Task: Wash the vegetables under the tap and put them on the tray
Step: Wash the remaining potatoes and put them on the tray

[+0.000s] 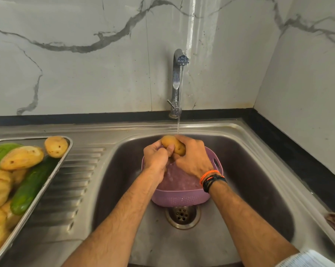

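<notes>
Head view: both hands, left (pixel 156 155) and right (pixel 191 158), had their grip clamped round one potato (pixel 173 144) under the tap (pixel 179 60) stream, above the purple colander (pixel 180 197), likely to catch drips; washed vegetables sat on the tray (pixel 53 174) left.

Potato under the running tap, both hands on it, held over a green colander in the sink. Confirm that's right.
One thing is wrong: the colander is purple, not green. The head view shows the left hand and right hand holding the potato under the running tap, over it in the sink.
</notes>
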`<state>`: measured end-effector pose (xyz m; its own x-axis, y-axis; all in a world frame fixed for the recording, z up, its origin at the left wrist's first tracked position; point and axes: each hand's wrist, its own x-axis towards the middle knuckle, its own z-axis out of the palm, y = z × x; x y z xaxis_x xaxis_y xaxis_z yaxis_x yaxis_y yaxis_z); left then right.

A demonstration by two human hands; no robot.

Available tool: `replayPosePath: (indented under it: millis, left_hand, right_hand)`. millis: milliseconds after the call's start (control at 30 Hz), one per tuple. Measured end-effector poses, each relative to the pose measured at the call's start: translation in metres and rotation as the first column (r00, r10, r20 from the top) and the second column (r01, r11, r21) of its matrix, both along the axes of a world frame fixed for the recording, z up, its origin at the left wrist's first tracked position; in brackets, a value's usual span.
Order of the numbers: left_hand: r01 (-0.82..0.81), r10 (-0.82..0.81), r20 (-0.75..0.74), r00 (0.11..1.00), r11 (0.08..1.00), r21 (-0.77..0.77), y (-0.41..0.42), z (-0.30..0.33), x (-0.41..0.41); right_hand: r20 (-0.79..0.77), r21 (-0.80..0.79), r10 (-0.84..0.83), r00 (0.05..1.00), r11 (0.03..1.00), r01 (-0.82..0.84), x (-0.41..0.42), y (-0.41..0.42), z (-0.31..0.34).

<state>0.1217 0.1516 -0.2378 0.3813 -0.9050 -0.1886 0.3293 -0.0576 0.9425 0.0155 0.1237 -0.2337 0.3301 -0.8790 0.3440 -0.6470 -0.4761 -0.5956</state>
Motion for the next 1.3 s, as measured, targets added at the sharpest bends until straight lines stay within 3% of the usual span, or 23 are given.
replayPosePath:
  millis: [133, 300, 500, 633, 800, 1067, 1167, 1300]
  left_hand:
    - [-0.046, 0.046, -0.051, 0.998, 0.999, -0.004, -0.001, 0.0, 0.0]
    - [-0.011, 0.011, 0.01, 1.0, 1.0, -0.015, -0.002, -0.002, -0.001]
    - [-0.076, 0.075, -0.087, 0.993, 0.997, 0.0, -0.002, -0.001, 0.0]
    - [-0.048, 0.046, -0.136, 0.99, 0.999, -0.012, -0.004, -0.001, 0.003]
    - [-0.076, 0.077, -0.089, 0.993, 0.997, 0.012, -0.007, -0.007, 0.004]
    - [-0.159, 0.153, -0.156, 0.976, 0.987, -0.027, -0.007, -0.006, 0.004]
    - [-0.18, 0.178, -0.105, 0.978, 0.984, -0.01, -0.009, -0.01, 0.004]
    - [-0.2, 0.198, -0.14, 0.97, 0.98, 0.0, -0.009, -0.009, 0.001]
  right_hand:
    - [0.062, -0.075, -0.088, 0.994, 0.993, 0.093, 0.001, 0.003, -0.002]
    - [0.012, -0.009, -0.017, 1.0, 1.0, 0.017, 0.001, 0.0, -0.001]
    - [0.068, -0.091, -0.086, 0.994, 0.992, 0.092, 0.0, 0.002, -0.003]
    - [0.126, -0.006, -0.053, 0.991, 0.999, 0.054, -0.002, -0.002, -0.002]
    - [0.05, 0.039, 0.03, 0.998, 0.999, -0.032, 0.001, -0.006, -0.007]
    - [0.026, -0.221, -0.006, 1.0, 0.975, 0.012, 0.002, 0.002, -0.007]
    - [-0.042, -0.167, 0.024, 0.999, 0.985, -0.031, 0.004, 0.0, -0.006]
    - [-0.078, -0.099, 0.043, 0.996, 0.994, -0.051, 0.003, 0.0, -0.007]
